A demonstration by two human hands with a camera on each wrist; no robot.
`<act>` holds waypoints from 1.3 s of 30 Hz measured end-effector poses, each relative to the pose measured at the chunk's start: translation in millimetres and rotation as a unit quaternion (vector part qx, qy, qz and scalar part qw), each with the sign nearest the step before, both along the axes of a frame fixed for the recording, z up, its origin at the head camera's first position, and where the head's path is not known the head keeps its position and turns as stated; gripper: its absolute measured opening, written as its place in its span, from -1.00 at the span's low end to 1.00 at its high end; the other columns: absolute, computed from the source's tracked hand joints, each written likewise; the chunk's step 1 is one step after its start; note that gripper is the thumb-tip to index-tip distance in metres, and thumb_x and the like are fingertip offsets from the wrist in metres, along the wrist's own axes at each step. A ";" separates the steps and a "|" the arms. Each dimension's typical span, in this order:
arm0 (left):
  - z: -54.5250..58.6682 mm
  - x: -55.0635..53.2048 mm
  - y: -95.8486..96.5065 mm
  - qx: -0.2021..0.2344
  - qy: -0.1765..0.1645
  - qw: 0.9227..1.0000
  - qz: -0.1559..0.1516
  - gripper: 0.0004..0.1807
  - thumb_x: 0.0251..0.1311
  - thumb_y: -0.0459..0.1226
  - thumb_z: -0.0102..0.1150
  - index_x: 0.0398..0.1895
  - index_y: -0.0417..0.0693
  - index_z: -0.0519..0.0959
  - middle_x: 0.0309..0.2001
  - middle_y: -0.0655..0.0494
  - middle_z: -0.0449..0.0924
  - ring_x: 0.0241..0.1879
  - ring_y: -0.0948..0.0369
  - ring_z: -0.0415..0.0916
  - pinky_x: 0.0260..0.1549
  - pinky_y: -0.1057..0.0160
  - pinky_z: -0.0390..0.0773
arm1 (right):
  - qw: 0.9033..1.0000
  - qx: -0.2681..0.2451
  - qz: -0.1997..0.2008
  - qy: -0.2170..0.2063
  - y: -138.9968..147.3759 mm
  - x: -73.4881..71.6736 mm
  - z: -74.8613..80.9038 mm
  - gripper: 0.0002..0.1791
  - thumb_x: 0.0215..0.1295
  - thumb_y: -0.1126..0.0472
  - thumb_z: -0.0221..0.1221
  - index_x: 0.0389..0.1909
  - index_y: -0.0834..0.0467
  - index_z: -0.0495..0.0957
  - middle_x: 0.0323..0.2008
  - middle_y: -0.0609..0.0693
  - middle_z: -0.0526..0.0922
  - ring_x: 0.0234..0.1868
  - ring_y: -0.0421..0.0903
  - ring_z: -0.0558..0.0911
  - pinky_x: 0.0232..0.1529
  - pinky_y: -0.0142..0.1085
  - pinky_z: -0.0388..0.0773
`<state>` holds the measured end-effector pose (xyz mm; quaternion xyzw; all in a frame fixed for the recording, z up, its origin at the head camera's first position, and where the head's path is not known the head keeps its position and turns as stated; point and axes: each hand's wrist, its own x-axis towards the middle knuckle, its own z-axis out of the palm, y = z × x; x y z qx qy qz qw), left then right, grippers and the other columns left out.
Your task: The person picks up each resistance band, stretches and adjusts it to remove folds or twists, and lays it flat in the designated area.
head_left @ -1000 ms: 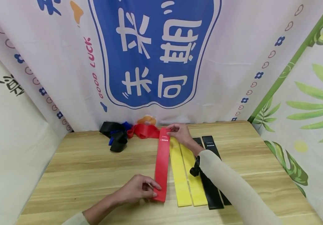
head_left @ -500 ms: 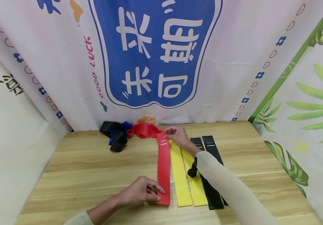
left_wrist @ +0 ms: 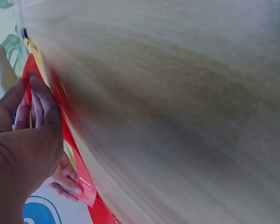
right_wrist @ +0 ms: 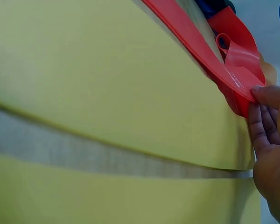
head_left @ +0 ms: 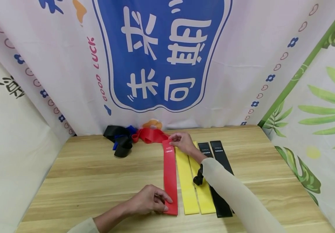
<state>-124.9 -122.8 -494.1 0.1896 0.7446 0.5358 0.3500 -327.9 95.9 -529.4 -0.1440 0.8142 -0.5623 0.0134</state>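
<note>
Left hand (head_left: 150,201): pinches the near end of the flat red rubbery strip (head_left: 170,176), apparently keeping it straight.
Red strip: just left of two flat yellow rubbery strips (head_left: 188,186).
Right hand (head_left: 183,143): pinches its far end.

Curtain (head_left: 231,48) reads GOOD LUCK left of blue panel (head_left: 160,61); panel itself says 未来可期. Below panel, red band (head_left: 170,174) and black bands (head_left: 221,157) show white dot rows, lettering too small.
</note>
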 end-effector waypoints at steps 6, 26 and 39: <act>-3.1 -0.2 2.4 0.007 -0.003 1.000 -0.010 -0.84 0.30 -0.44 0.41 -0.08 -0.20 0.79 -0.31 0.06 0.77 -0.38 0.27 0.69 -0.35 0.29 0.74 | 1.000 0.010 -0.006 0.002 0.8 -0.5 -2.0 -0.81 0.25 0.40 0.47 -0.14 0.18 0.80 -0.23 0.01 0.81 -0.21 -0.11 0.72 -0.10 -0.30 0.71; -39.0 -8.9 -3.3 0.016 0.024 0.998 -0.063 -0.80 0.30 -0.24 0.49 -0.05 0.00 0.78 -0.31 0.23 0.77 -0.38 0.35 0.70 -0.37 0.26 0.77 | 1.000 0.025 -0.013 0.007 -1.8 1.7 -6.7 -0.83 0.29 0.34 0.46 -0.13 0.13 0.81 -0.21 -0.01 0.82 -0.21 -0.08 0.72 -0.03 -0.24 0.72; -3.5 3.0 6.1 -0.027 -0.006 0.999 -0.027 -0.82 0.32 -0.45 0.39 -0.06 -0.10 0.77 -0.41 0.01 0.73 -0.50 0.26 0.62 -0.54 0.31 0.71 | 0.999 0.026 -0.023 0.005 -3.6 3.8 -6.6 -0.79 0.24 0.42 0.47 -0.12 0.17 0.80 -0.22 0.01 0.81 -0.22 -0.08 0.71 -0.05 -0.23 0.73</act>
